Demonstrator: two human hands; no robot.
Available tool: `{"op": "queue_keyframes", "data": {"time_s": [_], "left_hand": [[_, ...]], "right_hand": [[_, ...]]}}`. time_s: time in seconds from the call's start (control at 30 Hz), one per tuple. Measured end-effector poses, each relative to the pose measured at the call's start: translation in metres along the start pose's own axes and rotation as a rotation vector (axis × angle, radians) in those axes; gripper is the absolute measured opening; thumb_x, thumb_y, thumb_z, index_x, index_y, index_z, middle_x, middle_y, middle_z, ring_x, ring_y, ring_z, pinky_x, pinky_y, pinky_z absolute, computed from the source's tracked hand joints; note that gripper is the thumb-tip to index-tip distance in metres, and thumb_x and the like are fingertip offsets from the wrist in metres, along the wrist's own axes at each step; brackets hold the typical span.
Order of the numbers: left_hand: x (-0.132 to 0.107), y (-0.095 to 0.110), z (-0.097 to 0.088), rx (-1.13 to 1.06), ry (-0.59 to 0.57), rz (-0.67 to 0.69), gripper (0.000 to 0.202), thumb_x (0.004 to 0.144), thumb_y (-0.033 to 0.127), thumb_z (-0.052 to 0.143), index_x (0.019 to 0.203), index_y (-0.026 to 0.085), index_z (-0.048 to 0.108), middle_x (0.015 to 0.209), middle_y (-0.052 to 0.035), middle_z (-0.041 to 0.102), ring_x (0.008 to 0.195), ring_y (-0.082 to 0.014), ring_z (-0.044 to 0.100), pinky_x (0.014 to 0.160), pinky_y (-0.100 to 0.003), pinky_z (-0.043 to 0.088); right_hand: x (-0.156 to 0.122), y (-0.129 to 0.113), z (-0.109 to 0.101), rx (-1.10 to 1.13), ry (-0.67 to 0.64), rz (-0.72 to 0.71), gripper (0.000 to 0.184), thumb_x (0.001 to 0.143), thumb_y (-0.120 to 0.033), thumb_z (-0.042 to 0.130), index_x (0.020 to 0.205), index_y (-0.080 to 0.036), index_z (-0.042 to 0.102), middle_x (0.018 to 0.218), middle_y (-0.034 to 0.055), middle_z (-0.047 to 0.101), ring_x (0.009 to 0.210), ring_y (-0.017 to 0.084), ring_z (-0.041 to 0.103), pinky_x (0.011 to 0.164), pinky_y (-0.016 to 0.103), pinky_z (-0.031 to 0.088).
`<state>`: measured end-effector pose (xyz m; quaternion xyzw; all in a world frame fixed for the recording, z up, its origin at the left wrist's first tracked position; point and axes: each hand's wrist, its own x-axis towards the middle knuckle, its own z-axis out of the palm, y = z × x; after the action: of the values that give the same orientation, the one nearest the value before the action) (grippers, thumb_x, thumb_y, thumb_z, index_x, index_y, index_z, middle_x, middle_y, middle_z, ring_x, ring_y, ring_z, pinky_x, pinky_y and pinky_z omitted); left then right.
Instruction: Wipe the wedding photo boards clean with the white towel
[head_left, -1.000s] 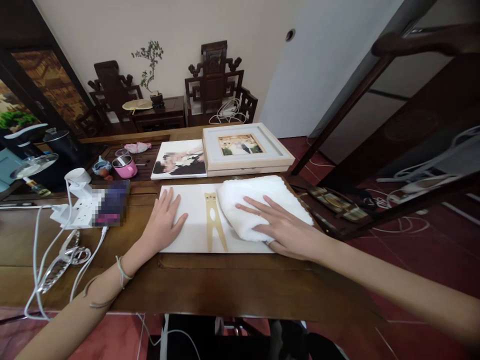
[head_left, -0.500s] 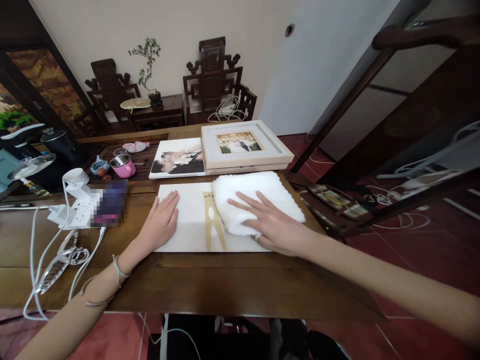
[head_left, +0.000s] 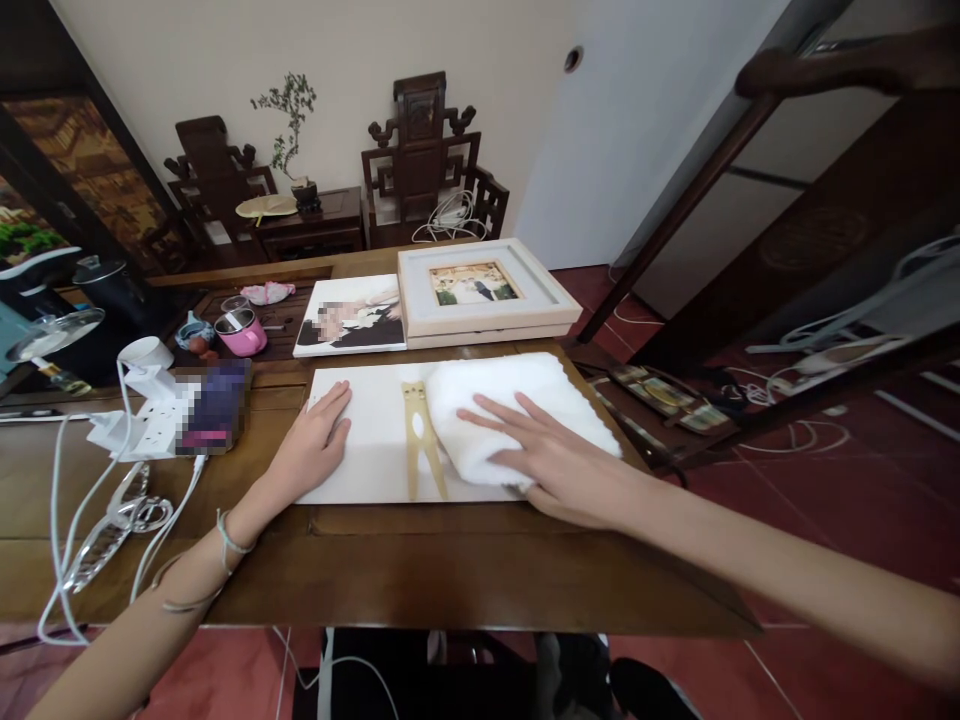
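A flat white board lies near the front edge of the wooden table, with a gold cat-shaped figure down its middle. My left hand rests on the board's left edge, fingers stretched out and nothing in it. On the right part of the board is a folded white fluffy towel. My right hand lies on this towel, fingers spread and pressing down flat. The towel hides the board's right side.
Behind the board stand a framed picture in a box and a photo panel. To the left are a power strip with cables, a clear hair claw clip, a pink cup and a black kettle.
My right hand and the towel under it have shifted slightly right and toward me across the board. My left hand stays on the board's left edge.
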<state>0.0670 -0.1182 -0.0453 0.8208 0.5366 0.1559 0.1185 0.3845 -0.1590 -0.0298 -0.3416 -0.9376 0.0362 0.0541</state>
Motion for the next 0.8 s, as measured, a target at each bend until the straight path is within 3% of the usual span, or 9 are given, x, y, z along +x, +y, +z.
{"op": "queue_keyframes", "data": {"time_s": [0.13,0.23,0.43,0.6,0.8], "left_hand": [[0.0,-0.002,0.0,0.026,-0.002,0.0,0.052,0.095,0.031,0.029,0.14,0.007,0.039,0.151,-0.0152,0.032,0.142,-0.0255,0.027,0.115,-0.049,0.024],[0.002,-0.004,0.001,0.028,0.004,0.003,0.052,0.095,0.031,0.028,0.14,0.006,0.039,0.151,-0.0159,0.033,0.141,-0.0255,0.027,0.115,-0.048,0.025],[0.003,-0.004,0.007,0.039,0.048,0.053,0.051,0.094,0.024,0.027,0.137,0.002,0.041,0.149,-0.0186,0.035,0.141,-0.0244,0.027,0.116,-0.043,0.024],[0.001,0.0,0.012,0.03,0.052,0.009,0.05,0.094,0.023,0.026,0.139,0.004,0.039,0.15,-0.0179,0.034,0.142,-0.0255,0.027,0.115,-0.046,0.025],[0.0,0.001,0.016,0.018,0.061,-0.038,0.05,0.095,0.025,0.026,0.14,0.007,0.036,0.152,-0.0169,0.031,0.143,-0.0257,0.023,0.115,-0.05,0.024]], "right_hand": [[0.03,0.023,0.001,-0.029,-0.002,0.009,0.039,0.07,-0.004,0.052,0.105,-0.014,0.066,0.15,0.0168,0.032,0.141,0.036,0.015,0.108,0.066,0.019],[0.037,0.034,0.004,-0.043,0.017,0.005,0.041,0.07,-0.003,0.052,0.108,-0.012,0.065,0.15,0.0184,0.031,0.141,0.036,0.016,0.107,0.067,0.02],[0.004,0.018,0.008,-0.006,0.051,-0.018,0.037,0.066,-0.002,0.05,0.096,-0.014,0.068,0.149,0.0164,0.033,0.141,0.035,0.015,0.109,0.066,0.016],[-0.028,-0.007,0.013,0.044,0.069,-0.051,0.043,0.057,0.001,0.046,0.088,-0.018,0.069,0.154,0.0081,0.026,0.143,0.031,0.009,0.112,0.062,0.01],[-0.001,0.018,0.008,0.023,0.02,-0.011,0.038,0.064,-0.003,0.048,0.093,-0.017,0.068,0.152,0.0122,0.029,0.142,0.032,0.011,0.111,0.064,0.014]]}}
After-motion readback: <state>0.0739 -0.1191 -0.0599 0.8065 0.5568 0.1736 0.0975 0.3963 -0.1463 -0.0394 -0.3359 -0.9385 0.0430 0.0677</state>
